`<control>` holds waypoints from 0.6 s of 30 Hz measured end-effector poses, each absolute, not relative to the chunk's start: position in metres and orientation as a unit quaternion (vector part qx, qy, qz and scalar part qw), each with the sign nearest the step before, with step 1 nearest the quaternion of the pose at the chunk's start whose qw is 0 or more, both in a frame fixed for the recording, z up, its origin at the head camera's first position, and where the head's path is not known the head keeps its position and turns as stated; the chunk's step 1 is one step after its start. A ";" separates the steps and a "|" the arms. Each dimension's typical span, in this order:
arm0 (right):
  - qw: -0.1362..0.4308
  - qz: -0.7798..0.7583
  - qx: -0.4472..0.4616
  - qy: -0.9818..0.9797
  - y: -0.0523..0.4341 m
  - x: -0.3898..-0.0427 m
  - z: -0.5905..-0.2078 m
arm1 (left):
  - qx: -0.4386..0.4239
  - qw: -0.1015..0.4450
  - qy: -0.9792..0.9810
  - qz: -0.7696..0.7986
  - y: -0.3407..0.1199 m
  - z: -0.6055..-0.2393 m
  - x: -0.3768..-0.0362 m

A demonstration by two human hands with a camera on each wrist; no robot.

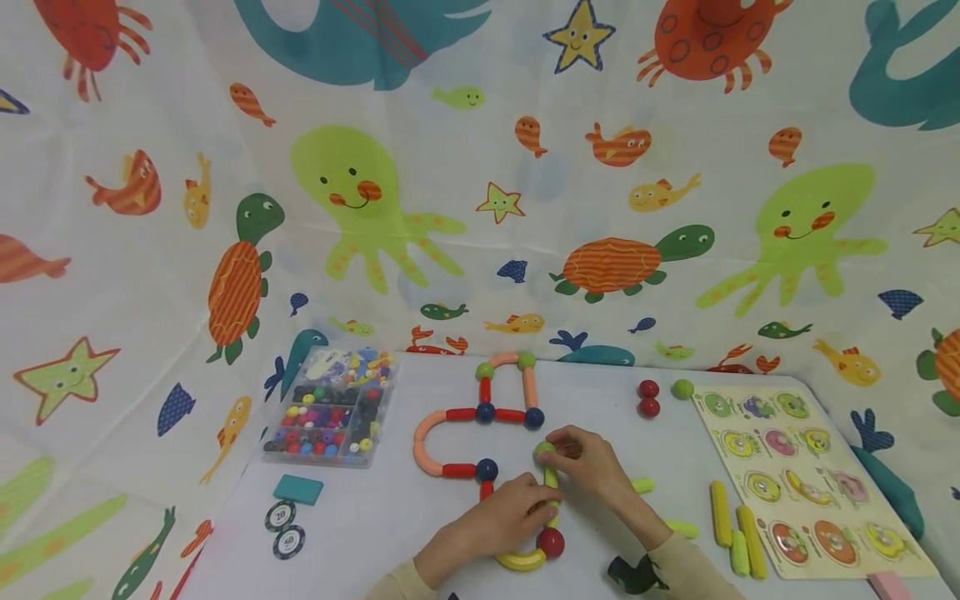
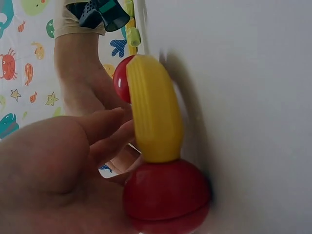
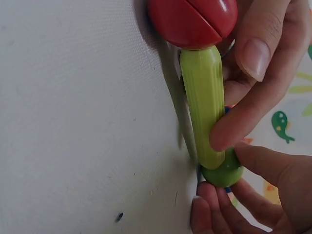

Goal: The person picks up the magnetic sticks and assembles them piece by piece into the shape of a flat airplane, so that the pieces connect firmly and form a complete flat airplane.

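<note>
My left hand [image 1: 498, 517] holds a straight light-green magnetic stick [image 1: 551, 478], with a finger laid across it in the right wrist view. My right hand [image 1: 596, 471] pinches a green ball [image 1: 545, 452] at the stick's far end. At the near end sits a red ball [image 1: 551, 542], joined to a yellow curved stick [image 1: 521, 562]. In the left wrist view that yellow curved stick [image 2: 155, 112] stands between two red balls, the nearer one [image 2: 165, 195] large. Beyond the hands runs a linked chain with dark-blue balls [image 1: 486, 470], red sticks [image 1: 460, 471] and pink curved sticks [image 1: 424, 442].
A compartment box of beads [image 1: 322, 417] lies at the left, near a teal block [image 1: 298, 489] and two number chips [image 1: 288, 542]. Rightward are loose red balls [image 1: 648, 407], a green ball [image 1: 682, 388], yellow sticks [image 1: 721, 512] and a fruit puzzle board [image 1: 810, 483]. A black object [image 1: 633, 575] lies by the right forearm.
</note>
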State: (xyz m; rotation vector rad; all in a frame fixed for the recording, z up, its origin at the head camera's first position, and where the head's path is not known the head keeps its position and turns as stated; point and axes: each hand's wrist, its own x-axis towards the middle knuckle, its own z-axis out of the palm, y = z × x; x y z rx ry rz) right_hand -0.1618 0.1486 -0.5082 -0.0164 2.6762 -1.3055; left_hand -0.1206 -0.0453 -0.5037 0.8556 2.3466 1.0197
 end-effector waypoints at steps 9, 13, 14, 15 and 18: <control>0.072 -0.431 -0.002 0.900 0.151 -0.162 -0.509 | 0.282 0.237 0.849 0.379 -0.047 -0.500 -0.119; 0.075 -0.433 -0.004 0.898 0.152 -0.161 -0.510 | 0.292 0.227 0.849 0.379 -0.050 -0.497 -0.121; 0.075 -0.432 -0.004 0.899 0.153 -0.160 -0.510 | 0.291 0.221 0.848 0.383 -0.052 -0.497 -0.121; 0.074 -0.430 -0.004 0.900 0.154 -0.160 -0.510 | 0.289 0.213 0.849 0.387 -0.054 -0.496 -0.122; 0.067 -0.428 0.001 0.901 0.158 -0.157 -0.508 | 0.282 0.172 0.853 0.403 -0.064 -0.494 -0.125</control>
